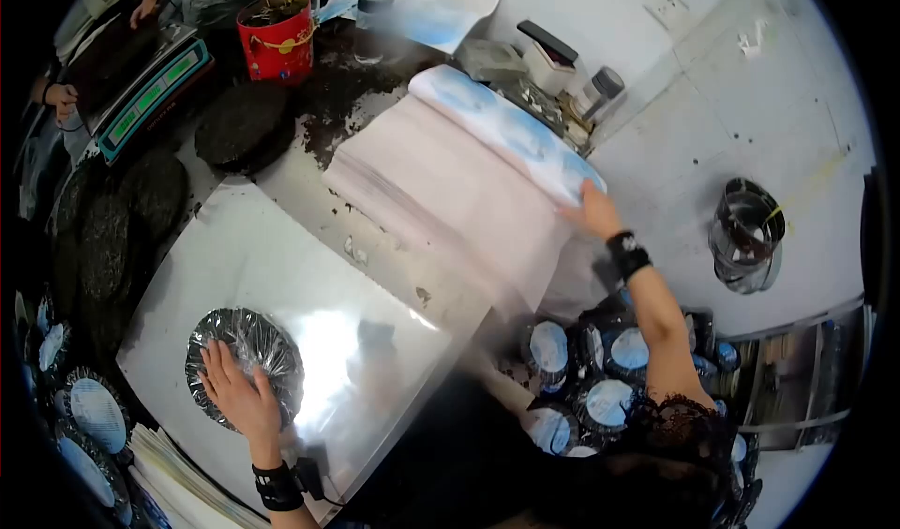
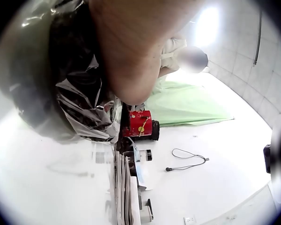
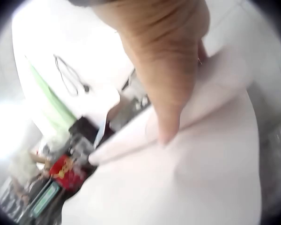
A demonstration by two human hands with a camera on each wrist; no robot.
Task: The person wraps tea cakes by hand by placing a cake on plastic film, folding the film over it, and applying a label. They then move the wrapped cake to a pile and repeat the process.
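My left hand (image 1: 241, 394) rests with fingers spread on a round, dark cake wrapped in clear plastic (image 1: 279, 346), which lies on a shiny pale board (image 1: 253, 248). In the left wrist view the crinkled wrap (image 2: 79, 98) shows beside the hand. Off to the right, my right hand (image 1: 592, 212) pinches the edge of the top sheet of a stack of paper (image 1: 450, 173). That sheet curls over, baring its blue-and-white printed side (image 1: 511, 121). In the right wrist view the thumb (image 3: 168, 126) lies over the sheet's pale side (image 3: 201, 103).
Dark round cakes (image 1: 242, 126) stand at the left, near a scale (image 1: 155, 98) and a red bucket (image 1: 277, 37). Wrapped cakes with blue labels (image 1: 609, 402) are piled below my right arm. Another person's hands (image 1: 62, 100) show at the upper left. A jar (image 1: 600, 89) stands by the wall.
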